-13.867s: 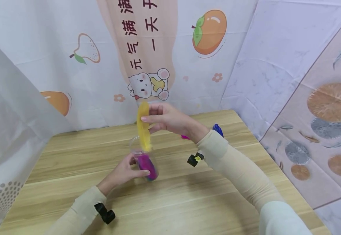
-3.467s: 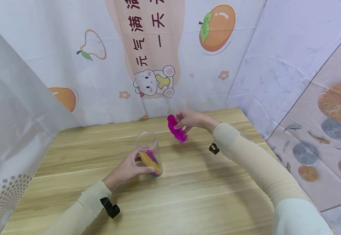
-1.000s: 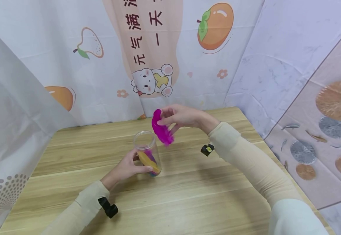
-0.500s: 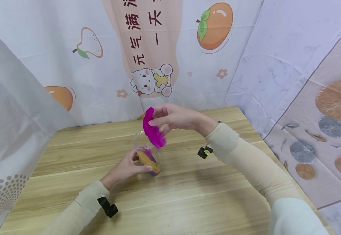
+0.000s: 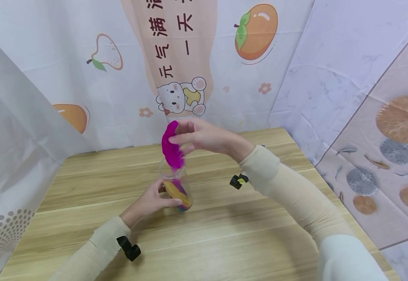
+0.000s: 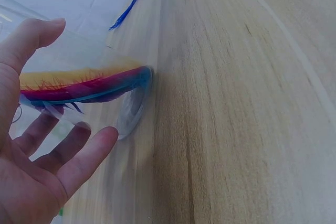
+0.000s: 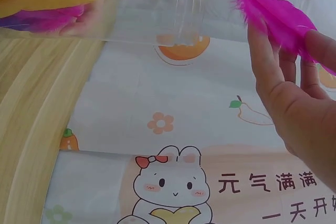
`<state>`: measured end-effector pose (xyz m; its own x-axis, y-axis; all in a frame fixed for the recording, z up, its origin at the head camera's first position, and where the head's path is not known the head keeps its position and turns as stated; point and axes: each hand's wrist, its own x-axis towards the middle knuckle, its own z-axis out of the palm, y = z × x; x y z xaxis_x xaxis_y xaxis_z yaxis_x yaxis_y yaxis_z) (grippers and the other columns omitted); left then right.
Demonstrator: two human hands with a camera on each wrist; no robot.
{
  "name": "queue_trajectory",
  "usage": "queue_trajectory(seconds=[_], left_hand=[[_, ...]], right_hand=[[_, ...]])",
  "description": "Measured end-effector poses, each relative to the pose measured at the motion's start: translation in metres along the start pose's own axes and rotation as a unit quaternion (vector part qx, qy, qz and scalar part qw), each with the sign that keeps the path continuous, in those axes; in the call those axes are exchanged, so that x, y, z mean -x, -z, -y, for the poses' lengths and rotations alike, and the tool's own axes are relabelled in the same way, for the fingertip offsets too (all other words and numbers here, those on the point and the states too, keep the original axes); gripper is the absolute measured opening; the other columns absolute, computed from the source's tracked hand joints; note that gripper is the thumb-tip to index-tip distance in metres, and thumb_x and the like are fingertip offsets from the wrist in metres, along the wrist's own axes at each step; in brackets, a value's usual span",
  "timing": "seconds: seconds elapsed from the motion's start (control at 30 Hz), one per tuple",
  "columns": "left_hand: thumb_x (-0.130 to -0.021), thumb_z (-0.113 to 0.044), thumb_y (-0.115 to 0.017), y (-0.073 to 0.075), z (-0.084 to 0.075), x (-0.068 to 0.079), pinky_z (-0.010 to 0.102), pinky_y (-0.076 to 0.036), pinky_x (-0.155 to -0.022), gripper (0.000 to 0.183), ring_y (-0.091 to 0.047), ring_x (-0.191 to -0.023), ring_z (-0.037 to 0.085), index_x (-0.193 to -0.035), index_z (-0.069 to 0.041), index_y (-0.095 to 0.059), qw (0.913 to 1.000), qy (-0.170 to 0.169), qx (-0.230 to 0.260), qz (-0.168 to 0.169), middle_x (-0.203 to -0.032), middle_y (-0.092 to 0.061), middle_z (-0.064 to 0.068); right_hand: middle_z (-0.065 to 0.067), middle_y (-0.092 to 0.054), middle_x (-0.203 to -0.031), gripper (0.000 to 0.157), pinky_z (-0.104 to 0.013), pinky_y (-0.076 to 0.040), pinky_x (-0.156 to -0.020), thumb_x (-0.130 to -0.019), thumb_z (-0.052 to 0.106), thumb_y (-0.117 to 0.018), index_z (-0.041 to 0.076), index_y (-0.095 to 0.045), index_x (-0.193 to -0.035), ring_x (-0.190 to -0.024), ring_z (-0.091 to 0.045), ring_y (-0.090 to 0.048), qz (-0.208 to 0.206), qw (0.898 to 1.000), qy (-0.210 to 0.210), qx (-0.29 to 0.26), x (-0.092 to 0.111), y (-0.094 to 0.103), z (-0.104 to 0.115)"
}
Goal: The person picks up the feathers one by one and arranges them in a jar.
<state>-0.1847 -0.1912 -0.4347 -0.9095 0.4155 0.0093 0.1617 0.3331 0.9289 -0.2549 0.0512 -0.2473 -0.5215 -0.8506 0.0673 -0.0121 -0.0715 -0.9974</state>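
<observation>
A clear plastic jar [image 5: 187,180] stands on the wooden table, its mouth uncovered. Inside it lie a yellow feather [image 5: 176,192], a magenta one and a blue one, best seen in the left wrist view. My left hand [image 5: 152,200] holds the jar around its lower half, thumb on the near side. Above the jar's mouth, my right hand [image 5: 204,136] pinches a magenta feather [image 5: 171,146] between thumb and fingers. The feather hangs nearly upright, its fluffy end down. In the right wrist view this feather [image 7: 275,11] appears apart from the jar's rim [image 7: 191,9].
A blue feather [image 6: 125,11] lies on the table [image 5: 204,242]; in the head view the right forearm hides nearly all of it. A printed curtain [image 5: 126,89] hangs along the table's back edge, with more fabric at both sides.
My right hand has carried the magenta feather leftward, from right of the jar to above its mouth. Earlier, it held the yellow feather that is now inside. My left hand keeps its hold.
</observation>
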Motion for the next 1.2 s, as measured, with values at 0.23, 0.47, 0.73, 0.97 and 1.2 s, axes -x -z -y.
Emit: queue_trajectory(seconds=[0.23, 0.47, 0.73, 0.97, 1.2], left_hand=[[-0.082, -0.027, -0.087, 0.000, 0.000, 0.001, 0.061, -0.039, -0.104, 0.075, -0.050, -0.125, 0.032, -0.144, -0.025, -0.046, 0.9999, 0.011, 0.004, 0.003, -0.138, -0.056, 0.001], [-0.082, -0.027, -0.087, 0.000, 0.001, 0.000, 0.060, -0.038, -0.105, 0.076, -0.050, -0.127, 0.031, -0.145, -0.025, -0.045, 1.0000, 0.008, 0.005, 0.005, -0.140, -0.055, 0.001], [-0.082, -0.025, -0.087, 0.001, 0.002, -0.001, 0.057, -0.038, -0.104, 0.073, -0.051, -0.125, 0.029, -0.143, -0.025, -0.047, 0.9999, -0.010, 0.001, 0.005, -0.138, -0.057, 0.004], [-0.082, -0.025, -0.087, -0.001, -0.002, 0.003, 0.056, -0.038, -0.105, 0.073, -0.051, -0.125, 0.027, -0.143, -0.022, -0.047, 1.0000, -0.005, 0.004, 0.006, -0.136, -0.059, 0.005], [-0.083, -0.026, -0.087, 0.000, -0.001, 0.003, 0.056, -0.039, -0.105, 0.074, -0.051, -0.124, 0.026, -0.144, -0.026, -0.046, 1.0000, -0.004, 0.000, 0.003, -0.136, -0.058, -0.001]], right_hand=[[-0.022, -0.067, -0.112, 0.017, -0.047, -0.054, -0.094, -0.099, 0.002, -0.061, -0.002, -0.061, -0.116, -0.104, -0.036, -0.068, -0.005, 1.000, 0.011, 0.019, -0.005, -0.003, -0.001], [-0.023, -0.067, -0.113, 0.017, -0.047, -0.055, -0.093, -0.099, 0.002, -0.062, -0.003, -0.061, -0.116, -0.103, -0.037, -0.068, -0.007, 1.000, 0.011, 0.028, -0.007, -0.005, -0.004], [-0.018, -0.070, -0.113, 0.017, -0.043, -0.056, -0.091, -0.099, 0.004, -0.064, -0.002, -0.062, -0.115, -0.103, -0.032, -0.070, -0.012, 0.997, -0.007, 0.079, -0.008, -0.006, -0.010], [-0.016, -0.070, -0.113, 0.017, -0.042, -0.056, -0.091, -0.100, 0.006, -0.063, -0.001, -0.061, -0.116, -0.104, -0.030, -0.070, -0.003, 0.994, -0.022, 0.105, -0.006, -0.008, -0.014], [-0.018, -0.069, -0.114, 0.018, -0.042, -0.056, -0.091, -0.100, 0.007, -0.063, -0.001, -0.062, -0.116, -0.105, -0.032, -0.069, 0.002, 0.993, -0.028, 0.111, -0.006, -0.008, -0.015]])
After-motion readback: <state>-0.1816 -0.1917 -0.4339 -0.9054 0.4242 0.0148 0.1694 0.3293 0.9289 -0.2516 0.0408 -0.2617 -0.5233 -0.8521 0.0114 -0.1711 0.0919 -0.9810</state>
